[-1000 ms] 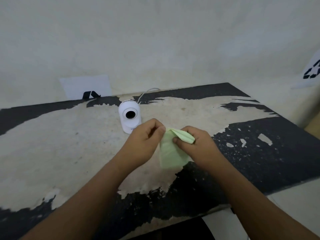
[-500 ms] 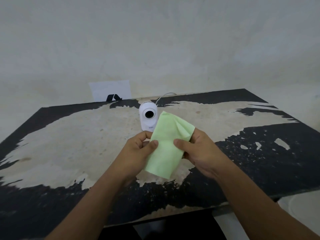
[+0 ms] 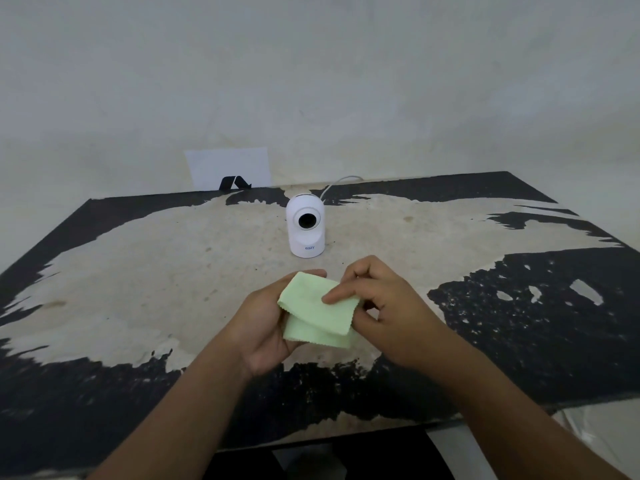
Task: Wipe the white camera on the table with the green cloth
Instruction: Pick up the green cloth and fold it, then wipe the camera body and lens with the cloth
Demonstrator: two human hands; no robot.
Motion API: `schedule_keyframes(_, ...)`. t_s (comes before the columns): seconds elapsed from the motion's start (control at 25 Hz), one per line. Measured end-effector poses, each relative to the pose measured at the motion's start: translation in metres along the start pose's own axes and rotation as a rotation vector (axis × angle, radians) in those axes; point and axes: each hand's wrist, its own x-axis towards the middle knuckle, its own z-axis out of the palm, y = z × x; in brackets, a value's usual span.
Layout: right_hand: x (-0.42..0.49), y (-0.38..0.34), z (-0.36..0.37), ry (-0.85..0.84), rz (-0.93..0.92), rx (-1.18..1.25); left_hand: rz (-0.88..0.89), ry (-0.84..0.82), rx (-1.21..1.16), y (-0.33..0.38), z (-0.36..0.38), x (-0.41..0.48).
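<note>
The white camera point(image 3: 305, 226) stands upright on the worn table point(image 3: 145, 271), lens facing me, a thin white cable running off behind it. In front of it, above the table, the light green cloth point(image 3: 317, 311) lies folded over across my left hand point(image 3: 268, 327), which cups it from below with the palm up. My right hand point(image 3: 384, 306) holds the cloth's right edge, a finger pressed on the top fold. Both hands are a short way nearer to me than the camera and do not touch it.
A white sheet of paper point(image 3: 228, 166) leans on the wall behind the table, with a small black stand point(image 3: 233, 183) at its foot. The plain wall runs close behind the table's far edge. The tabletop's black coating is peeled in large patches.
The cloth, held up and spread open before, is now folded in half and laid over my left palm. My view has shifted, so the camera appears further from my hands.
</note>
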Motion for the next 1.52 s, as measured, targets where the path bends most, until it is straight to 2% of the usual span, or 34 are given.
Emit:
schedule_keyframes(0.12,0.007,0.010,0.003,0.022,-0.030,0.007,-0.020,0.025,-0.050,0.003,-0.008,0.012)
schedule_keyframes(0.28,0.016,0.017,-0.003,0.058,0.036,0.138,-0.088,-0.028,-0.111,0.007,-0.014,0.023)
schedule_keyframes(0.36,0.021,0.022,-0.004,0.042,0.082,0.157,-0.079,-0.022,-0.059,0.007,-0.016,0.030)
schedule_keyframes(0.48,0.041,0.037,-0.006,0.103,0.272,0.328,-0.021,-0.004,0.066,0.008,-0.010,0.039)
schedule_keyframes(0.56,0.056,0.051,-0.004,0.034,0.485,0.597,0.015,0.004,0.105,0.011,-0.007,0.048)
schedule_keyframes(0.64,0.064,0.065,-0.001,-0.091,0.587,0.691,0.087,0.026,0.198,0.018,-0.005,0.059)
schedule_keyframes(0.72,0.070,0.072,0.003,-0.141,0.551,0.527,0.202,0.078,0.376,0.025,-0.005,0.071)
schedule_keyframes(0.76,0.075,0.073,0.003,-0.090,0.538,0.449,0.268,0.110,0.452,0.028,-0.005,0.076)
schedule_keyframes(0.88,0.095,0.081,-0.006,0.233,0.545,0.308,0.430,0.308,0.627,0.032,-0.015,0.095)
schedule_keyframes(0.96,0.111,0.088,-0.017,0.379,0.540,0.047,0.434,0.434,0.735,0.032,-0.028,0.110)
schedule_keyframes(1.0,0.119,0.092,-0.019,0.400,0.549,-0.083,0.398,0.448,0.806,0.030,-0.035,0.119)
schedule_keyframes(1.08,0.136,0.097,-0.016,0.396,0.561,-0.196,0.308,0.447,1.026,0.027,-0.043,0.138)
schedule_keyframes(1.2,0.153,0.107,0.007,0.310,0.582,-0.138,0.250,0.461,1.229,0.027,-0.044,0.162)
schedule_keyframes(1.4,0.157,0.102,0.035,0.196,0.534,0.028,0.301,0.415,1.295,0.024,-0.044,0.178)
schedule_keyframes(1.52,0.158,0.096,0.044,0.174,0.523,0.226,0.318,0.400,1.323,0.026,-0.045,0.181)
